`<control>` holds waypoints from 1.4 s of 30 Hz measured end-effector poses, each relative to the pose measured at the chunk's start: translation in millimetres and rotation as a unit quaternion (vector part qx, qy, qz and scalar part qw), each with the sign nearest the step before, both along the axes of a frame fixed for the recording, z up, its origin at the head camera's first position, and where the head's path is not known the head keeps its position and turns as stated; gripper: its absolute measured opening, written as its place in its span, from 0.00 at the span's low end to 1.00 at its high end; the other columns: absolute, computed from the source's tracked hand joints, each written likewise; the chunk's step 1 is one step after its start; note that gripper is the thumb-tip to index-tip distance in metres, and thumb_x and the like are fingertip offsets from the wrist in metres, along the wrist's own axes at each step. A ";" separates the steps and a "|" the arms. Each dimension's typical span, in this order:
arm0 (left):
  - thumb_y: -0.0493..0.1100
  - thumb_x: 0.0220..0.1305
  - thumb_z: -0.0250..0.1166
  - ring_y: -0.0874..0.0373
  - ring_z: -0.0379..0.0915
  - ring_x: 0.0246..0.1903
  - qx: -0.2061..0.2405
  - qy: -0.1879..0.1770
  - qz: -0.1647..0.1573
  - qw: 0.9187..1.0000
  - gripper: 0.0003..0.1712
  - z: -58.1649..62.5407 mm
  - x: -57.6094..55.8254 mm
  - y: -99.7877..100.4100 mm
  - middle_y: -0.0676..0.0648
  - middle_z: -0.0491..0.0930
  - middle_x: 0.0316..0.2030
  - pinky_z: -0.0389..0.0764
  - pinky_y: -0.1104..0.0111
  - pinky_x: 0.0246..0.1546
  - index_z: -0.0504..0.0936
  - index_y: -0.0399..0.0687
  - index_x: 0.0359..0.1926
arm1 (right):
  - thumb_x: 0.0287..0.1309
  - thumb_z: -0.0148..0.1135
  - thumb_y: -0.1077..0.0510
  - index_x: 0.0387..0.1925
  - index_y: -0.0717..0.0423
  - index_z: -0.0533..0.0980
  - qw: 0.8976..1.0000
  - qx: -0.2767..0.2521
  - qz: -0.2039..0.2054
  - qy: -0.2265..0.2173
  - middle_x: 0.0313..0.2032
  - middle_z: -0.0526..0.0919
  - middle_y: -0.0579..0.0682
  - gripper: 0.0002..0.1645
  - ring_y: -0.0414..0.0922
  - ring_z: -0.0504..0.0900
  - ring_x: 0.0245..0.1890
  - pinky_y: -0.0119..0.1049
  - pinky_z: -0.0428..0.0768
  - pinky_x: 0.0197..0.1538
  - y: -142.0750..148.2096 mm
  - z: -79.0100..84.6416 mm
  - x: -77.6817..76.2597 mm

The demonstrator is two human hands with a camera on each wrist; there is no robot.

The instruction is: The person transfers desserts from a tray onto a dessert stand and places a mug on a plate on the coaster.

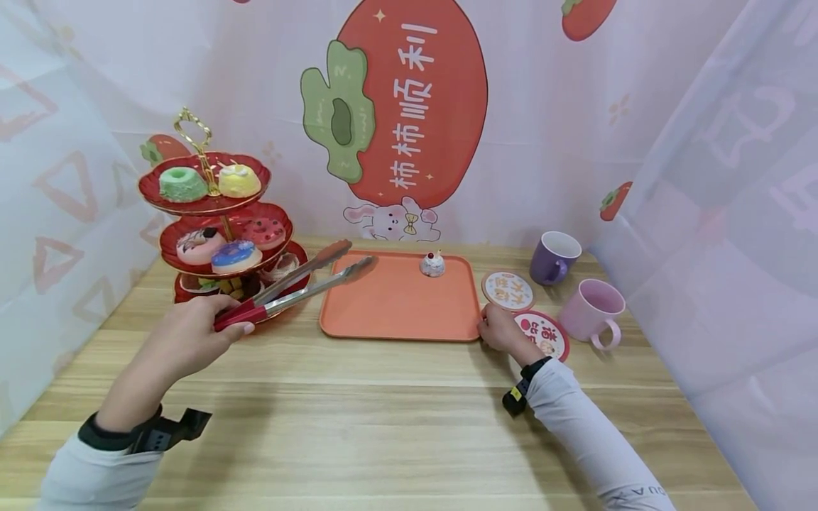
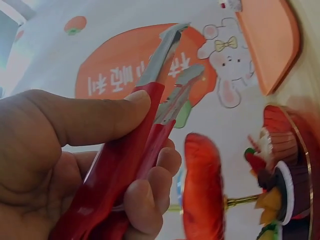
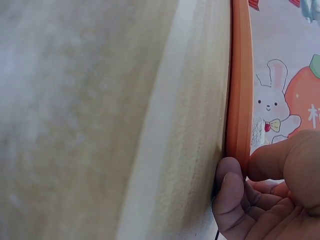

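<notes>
My left hand (image 1: 194, 332) grips a pair of red-handled metal tongs (image 1: 289, 301), their arms apart and nothing between the tips. In the left wrist view the thumb lies along one red handle (image 2: 125, 160) and the fingers curl round the other. The tips reach over the left part of an orange tray (image 1: 396, 309). At its front right corner, my right hand (image 1: 503, 331) pinches the tray's edge. The right wrist view shows the thumb on the tray rim (image 3: 240, 100), with curled fingers against its outer side. A small white cake (image 1: 432, 266) sits at the tray's back right.
A three-tier red stand (image 1: 204, 207) with several toy cakes stands at the left, close to the tongs. Right of the tray lie two round coasters (image 1: 507, 291), partly under my right forearm. Beyond them are a purple mug (image 1: 544, 262) and a pink mug (image 1: 584, 312).
</notes>
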State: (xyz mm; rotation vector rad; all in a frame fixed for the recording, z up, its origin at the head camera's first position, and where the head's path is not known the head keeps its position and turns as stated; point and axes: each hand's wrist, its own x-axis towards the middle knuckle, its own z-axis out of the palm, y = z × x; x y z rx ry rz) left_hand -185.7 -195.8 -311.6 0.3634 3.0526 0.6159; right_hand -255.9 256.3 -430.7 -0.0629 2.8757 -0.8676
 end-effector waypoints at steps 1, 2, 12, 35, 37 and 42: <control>0.47 0.54 0.69 0.45 0.69 0.30 0.001 0.001 -0.003 1.000 0.30 -1.6 -1.5 1.3 0.33 0.77 0.36 0.72 0.57 0.27 0.74 0.26 0.48 | 0.59 0.51 0.68 0.31 0.65 0.69 1.000 0.003 0.002 0.009 0.21 0.73 0.53 0.02 0.44 0.74 0.17 0.35 0.71 0.21 0.0 -0.5 0.1; 0.47 0.54 0.69 0.45 0.69 0.30 0.002 0.000 -0.006 1.000 0.29 -3.0 -3.0 2.5 0.33 0.77 0.36 0.72 0.57 0.27 0.75 0.26 0.48 | 0.59 0.51 0.68 0.31 0.65 0.69 1.000 0.007 0.005 0.017 0.21 0.73 0.53 0.02 0.43 0.74 0.17 0.35 0.71 0.21 0.3 -1.2 -0.1; 0.44 0.54 0.69 0.50 0.66 0.26 0.012 -0.001 -0.026 1.000 0.25 -15.1 -13.0 18.8 0.41 0.75 0.29 0.65 0.63 0.22 0.76 0.27 0.45 | 0.57 0.51 0.68 0.30 0.67 0.70 0.998 0.009 0.023 0.051 0.18 0.73 0.52 0.02 0.43 0.74 0.15 0.35 0.71 0.21 3.1 -5.7 0.6; 0.43 0.55 0.68 0.54 0.66 0.22 0.049 -0.046 -0.041 0.997 0.17 -46.3 -45.5 56.3 0.47 0.72 0.22 0.65 0.64 0.23 0.77 0.33 0.39 | 0.59 0.50 0.68 0.34 0.68 0.70 1.000 0.001 0.016 0.022 0.22 0.74 0.54 0.04 0.43 0.74 0.16 0.35 0.71 0.21 2.6 -4.5 0.6; 0.43 0.55 0.68 0.53 0.66 0.22 0.050 -0.043 -0.040 0.997 0.17 -47.0 -48.2 59.0 0.46 0.72 0.22 0.66 0.64 0.23 0.77 0.32 0.39 | 0.59 0.50 0.68 0.33 0.67 0.70 1.000 0.001 0.017 0.022 0.22 0.74 0.54 0.03 0.43 0.74 0.16 0.35 0.71 0.21 2.4 -4.3 0.5; 0.42 0.55 0.67 0.53 0.66 0.22 0.052 -0.049 -0.039 0.997 0.17 -50.0 -56.4 65.3 0.45 0.73 0.23 0.66 0.65 0.23 0.77 0.33 0.40 | 0.59 0.50 0.68 0.31 0.67 0.69 0.999 0.004 0.024 0.037 0.19 0.74 0.53 0.03 0.43 0.74 0.15 0.35 0.71 0.21 2.4 -3.3 0.9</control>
